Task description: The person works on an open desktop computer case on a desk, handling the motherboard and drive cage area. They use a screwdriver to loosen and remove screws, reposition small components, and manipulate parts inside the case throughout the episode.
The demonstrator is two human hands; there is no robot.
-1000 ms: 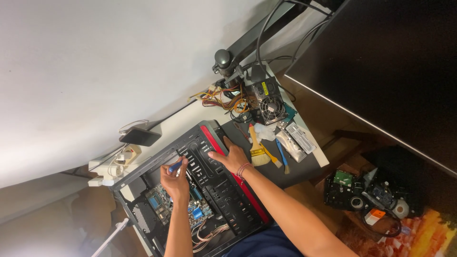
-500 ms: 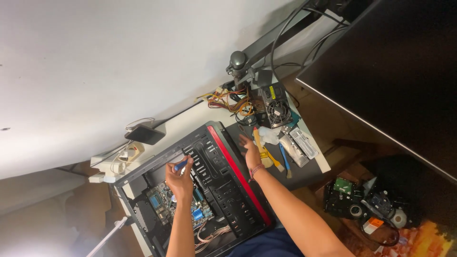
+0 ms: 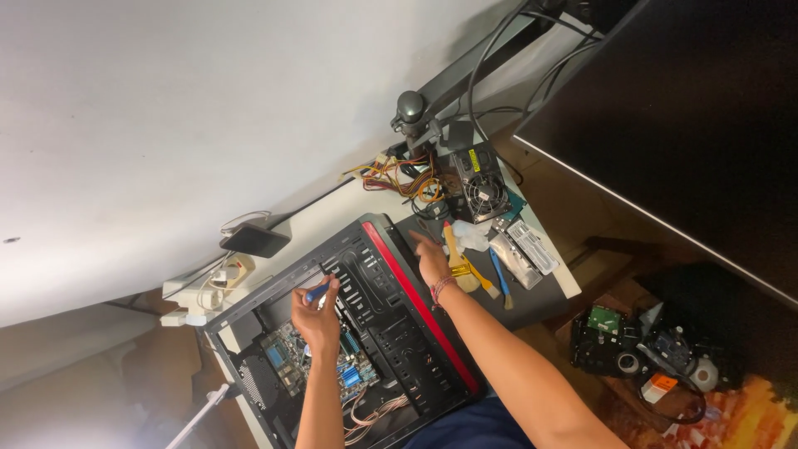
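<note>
Over open computer case [image 3: 391, 333]: left hand [image 3: 317, 314] grip clamped on blue-handled screwdriver [image 3: 317, 292]; right hand [image 3: 432, 259] fingers apart.

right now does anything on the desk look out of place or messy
Yes: the power supply sits loose on the desk, outside the open computer case, its coloured cables sprawled in a tangle beside it.

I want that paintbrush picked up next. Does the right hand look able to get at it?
Probably yes: the right hand hovers open just beside the paintbrush, which lies uncovered on the desk mat, with nothing between them.
</note>
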